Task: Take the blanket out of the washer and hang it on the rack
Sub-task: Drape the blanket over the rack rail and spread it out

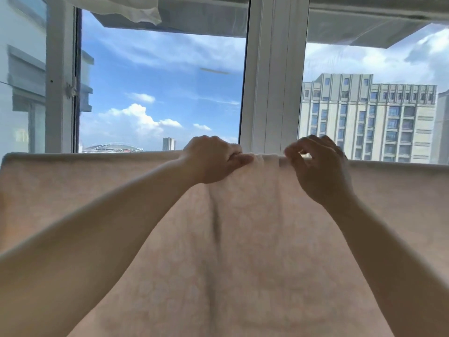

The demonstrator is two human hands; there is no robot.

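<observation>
Pale pink blanket [243, 239] hung in front of the camera, filling the lower half of the view, top edge running level from far left to far right, draped over something hidden beneath the fold; rack itself could not be seen. Faint floral pattern on the cloth, a few vertical creases falling below the hands. Both hands were up at the top edge, near the middle, close together but apart. Left hand [213, 159] had fingers curled over the edge and thumb pressed along the near side, gripping the fold. Right hand [318, 166] sat just right of it, thumb and forefinger drawn together pinching the blanket edge, other fingers loosely bent above; the exact contact was partly shadowed. Short puckered stretch of edge lay between the two hands. Both forearms were bare, reaching up from the bottom corners, in front of the cloth. Behind the blanket was a window [160, 93] with a white frame [274, 81] splitting it into panes, the left pane open on a hinge. Blue sky with clouds beyond, a pale high-rise [369, 117] on the right, a distant tower and arched roof low near centre. White fabric [121, 8] bunched at the top left.
</observation>
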